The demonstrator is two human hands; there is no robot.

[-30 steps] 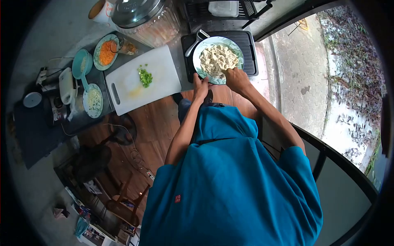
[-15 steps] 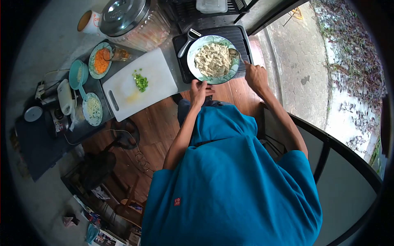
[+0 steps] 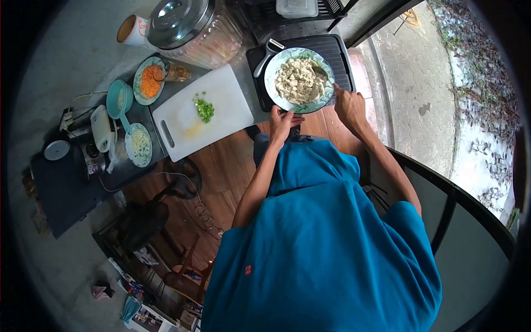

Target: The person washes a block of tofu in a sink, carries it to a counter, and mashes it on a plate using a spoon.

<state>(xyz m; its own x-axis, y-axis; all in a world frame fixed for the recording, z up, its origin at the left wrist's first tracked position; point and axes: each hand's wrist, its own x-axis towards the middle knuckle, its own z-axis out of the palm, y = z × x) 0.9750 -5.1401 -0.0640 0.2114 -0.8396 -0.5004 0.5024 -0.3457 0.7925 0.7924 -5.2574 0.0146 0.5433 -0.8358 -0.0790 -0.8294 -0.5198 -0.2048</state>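
Note:
A pale, crumbly mash (image 3: 298,81) fills the middle of a white plate with a green patterned rim (image 3: 275,98), which rests on a black ridged griddle (image 3: 338,63). My left hand (image 3: 282,124) grips the plate's near edge, thumb at the rim and fingers beneath. At the plate's right side, my right hand (image 3: 350,109) is closed around a spoon (image 3: 322,73). The spoon's bowl lies in or against the food and is hard to make out; most of its handle is hidden by the hand.
Left of the griddle, a white cutting board (image 3: 227,97) carries chopped green onion (image 3: 204,109). A peeler (image 3: 266,57) lies beside the plate. Further left are grated carrot (image 3: 150,81), a glass (image 3: 176,72), a teal strainer (image 3: 118,98) and a plate of chopped white pieces (image 3: 139,145). Behind stands a large lidded jar (image 3: 207,41).
The spoon has gone deeper into the mash at the plate's right side, and my right hand has come closer to the rim. My left hand keeps its hold. The whole view has shifted slightly.

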